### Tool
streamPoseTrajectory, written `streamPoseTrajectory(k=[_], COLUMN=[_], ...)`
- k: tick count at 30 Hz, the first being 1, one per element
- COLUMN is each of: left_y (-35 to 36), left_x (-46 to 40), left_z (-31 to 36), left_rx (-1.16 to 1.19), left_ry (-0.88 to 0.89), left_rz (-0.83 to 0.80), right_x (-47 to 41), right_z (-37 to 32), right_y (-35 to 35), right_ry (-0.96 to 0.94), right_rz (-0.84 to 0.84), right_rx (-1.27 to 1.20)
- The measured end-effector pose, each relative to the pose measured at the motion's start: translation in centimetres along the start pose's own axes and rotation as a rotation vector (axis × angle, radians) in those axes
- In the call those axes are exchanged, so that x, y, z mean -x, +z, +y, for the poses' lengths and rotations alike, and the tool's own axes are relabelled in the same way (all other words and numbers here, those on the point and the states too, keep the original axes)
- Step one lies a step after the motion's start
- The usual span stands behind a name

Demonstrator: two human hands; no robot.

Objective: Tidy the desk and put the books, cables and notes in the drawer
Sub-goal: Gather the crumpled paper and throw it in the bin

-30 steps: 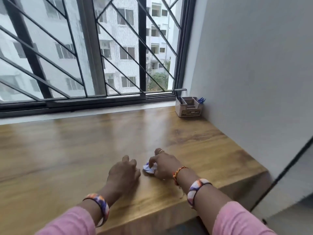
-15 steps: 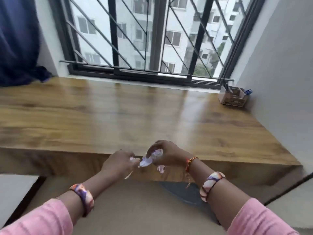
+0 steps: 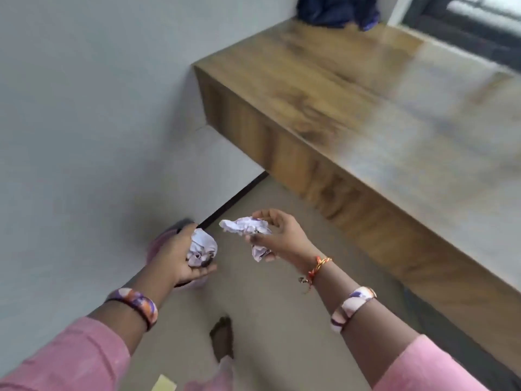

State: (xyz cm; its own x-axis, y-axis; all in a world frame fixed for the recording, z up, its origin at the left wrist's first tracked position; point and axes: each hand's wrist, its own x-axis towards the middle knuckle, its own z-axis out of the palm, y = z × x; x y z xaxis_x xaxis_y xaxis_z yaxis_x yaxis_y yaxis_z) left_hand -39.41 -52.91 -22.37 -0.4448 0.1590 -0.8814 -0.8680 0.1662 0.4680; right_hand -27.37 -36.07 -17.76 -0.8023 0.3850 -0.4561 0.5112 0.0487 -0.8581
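My left hand (image 3: 180, 255) holds a crumpled white paper ball (image 3: 202, 246) in its curled fingers, low at the left over the floor. My right hand (image 3: 277, 235) grips more crumpled paper (image 3: 245, 226), a second scrap (image 3: 260, 253) sticking out below its fingers. Both hands are off the wooden desk (image 3: 366, 103), which fills the upper right and carries nothing in the blurred part in view. No drawer shows.
Under my left hand, against the grey wall, sits a purple bin (image 3: 160, 244), mostly hidden. A bare foot (image 3: 222, 337) stands on the beige floor, with a yellow note (image 3: 165, 383) at the bottom edge. A dark blue curtain (image 3: 335, 9) hangs at the desk's far end.
The view has swung left and down, from the desk and window to the floor by the wall. Both hands carried the crumpled paper off the desk edge; they are now apart over the bin.
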Motion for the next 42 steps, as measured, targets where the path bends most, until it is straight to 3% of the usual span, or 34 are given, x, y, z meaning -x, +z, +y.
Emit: streamPoseTrajectory(k=[5,10,17,21,27,34,42], left_y=[-6.6,-9.1,-11.1,-8.8,-1.5,6.2,1.8], left_x=[-5.4,-10.7,-10.5,-8.5,-6.3,-3.6,2.2], left_z=[3.8,5.0,3.3,3.6,2.8,-0.8,-5.7], left_rx=[0.217,-0.001,-0.273,-0.430,-0.889,-1.389,-1.719], left_ry=[-0.102,-0.158,-0.116,-0.070,0.084,0.311,0.537], left_rz=[0.208,0.213,0.186,0.039,-0.231,-0.503,-0.802], right_x=[-9.8,-16.2,-14.5,-11.9,-7.9,-0.9,11.3], right_z=[0.5,2.3,3.4,2.6,1.8,4.0,6.3], right_y=[10.5,17.2,15.9,13.2,8.7,6.3,13.2], right_ry=[0.045,0.083,0.289,0.287,0.234,0.299,0.387], right_rz=[-0.066,-0.233,-0.370,-0.342,-0.158,0.205,0.542], right_rx=[0.005,0.217,0.372,0.421,0.422,0.269,0.091])
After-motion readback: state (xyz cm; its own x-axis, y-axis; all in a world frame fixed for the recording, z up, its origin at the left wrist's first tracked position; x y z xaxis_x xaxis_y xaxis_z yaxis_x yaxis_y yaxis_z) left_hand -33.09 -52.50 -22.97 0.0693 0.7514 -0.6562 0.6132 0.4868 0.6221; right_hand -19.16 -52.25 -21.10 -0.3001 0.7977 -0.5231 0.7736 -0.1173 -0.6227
